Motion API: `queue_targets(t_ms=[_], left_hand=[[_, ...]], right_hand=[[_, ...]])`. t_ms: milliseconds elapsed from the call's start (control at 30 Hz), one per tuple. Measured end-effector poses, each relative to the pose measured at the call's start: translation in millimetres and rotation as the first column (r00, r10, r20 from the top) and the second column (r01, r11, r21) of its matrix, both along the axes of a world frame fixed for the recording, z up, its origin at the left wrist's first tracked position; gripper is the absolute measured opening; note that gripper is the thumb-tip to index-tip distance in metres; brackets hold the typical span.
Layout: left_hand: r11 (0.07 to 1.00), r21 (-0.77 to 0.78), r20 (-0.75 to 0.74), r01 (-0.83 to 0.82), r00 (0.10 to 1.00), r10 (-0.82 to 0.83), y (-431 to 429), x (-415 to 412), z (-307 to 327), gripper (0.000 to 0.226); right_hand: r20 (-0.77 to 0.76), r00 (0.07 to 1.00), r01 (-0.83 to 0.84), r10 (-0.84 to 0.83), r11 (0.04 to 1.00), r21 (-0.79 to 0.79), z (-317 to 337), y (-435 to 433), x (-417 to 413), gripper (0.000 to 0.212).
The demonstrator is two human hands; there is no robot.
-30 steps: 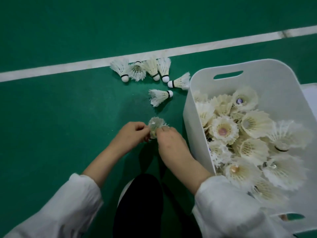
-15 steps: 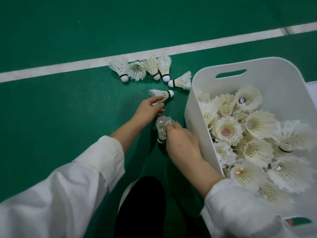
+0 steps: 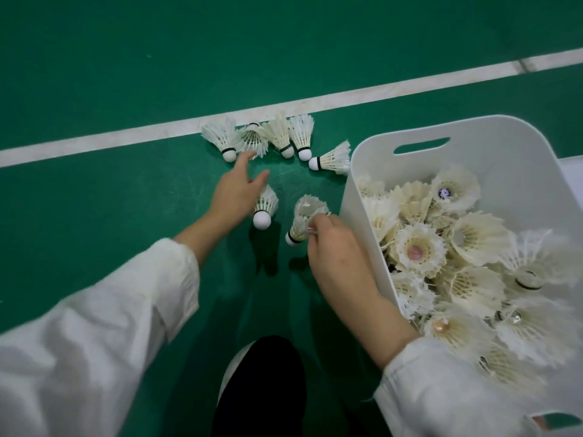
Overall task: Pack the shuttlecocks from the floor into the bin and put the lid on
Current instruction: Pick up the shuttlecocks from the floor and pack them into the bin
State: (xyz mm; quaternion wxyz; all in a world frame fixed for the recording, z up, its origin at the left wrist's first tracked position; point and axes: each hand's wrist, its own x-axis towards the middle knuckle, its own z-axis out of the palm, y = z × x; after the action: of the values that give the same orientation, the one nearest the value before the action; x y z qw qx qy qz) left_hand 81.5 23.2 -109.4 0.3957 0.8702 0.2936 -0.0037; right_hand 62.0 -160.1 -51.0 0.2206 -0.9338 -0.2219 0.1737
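Your right hand [image 3: 340, 257] pinched a feather shuttlecock [image 3: 304, 216] by its skirt just beside the white bin [image 3: 356, 197]; your left hand [image 3: 235, 197] held a second shuttlecock [image 3: 266, 205] under its palm, forefinger stretched toward five loose shuttlecocks [image 3: 279, 137] by the court line [image 3: 126, 138]. Featherlight and crushable, I judged: better gripped gently near the cork

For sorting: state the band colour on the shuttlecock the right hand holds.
Black, on the shuttlecock; head view.

seven loose shuttlecocks [image 3: 332, 159], one bin [image 3: 356, 212]
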Motion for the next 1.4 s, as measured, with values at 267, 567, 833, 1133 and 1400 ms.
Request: queue_targets(t_ms=[267,567,833,1133,1400], left_hand=[[0.994,0.094,-0.184,0.064,0.982,-0.046,13.9,87.3,-1.6,0.062],[0.939,0.331,-0.024,0.095,0.995,-0.092,-2.0,45.6,5.3,0.019],[0.989,0.135,0.218,0.066,0.971,-0.095,-30.8,-39.2,89.3,0.014],[0.951,0.093,0.266,0.295,0.913,-0.309,-103.0,-63.2,138.1,0.029],[0.888,0.216,0.166,0.406,0.881,-0.443,-126.9,-56.2,129.6,0.038]], right_hand=[[0.054,0.998,0.001,-0.009,0.989,0.15,17.8,5.1,11.4,0.019],[-0.06,0.998,0.052,-0.037,0.965,0.258,48.5,5.6,15.8,0.016],[0.022,0.983,-0.185,0.183,0.976,0.119,135.5,-65.3,51.6,0.008],[0.177,0.983,0.073,-0.055,0.992,-0.099,130.7,-186.4,71.7,0.011],[0.217,0.969,-0.066,0.119,0.969,-0.236,56.4,-180.7,50.0,0.011]])
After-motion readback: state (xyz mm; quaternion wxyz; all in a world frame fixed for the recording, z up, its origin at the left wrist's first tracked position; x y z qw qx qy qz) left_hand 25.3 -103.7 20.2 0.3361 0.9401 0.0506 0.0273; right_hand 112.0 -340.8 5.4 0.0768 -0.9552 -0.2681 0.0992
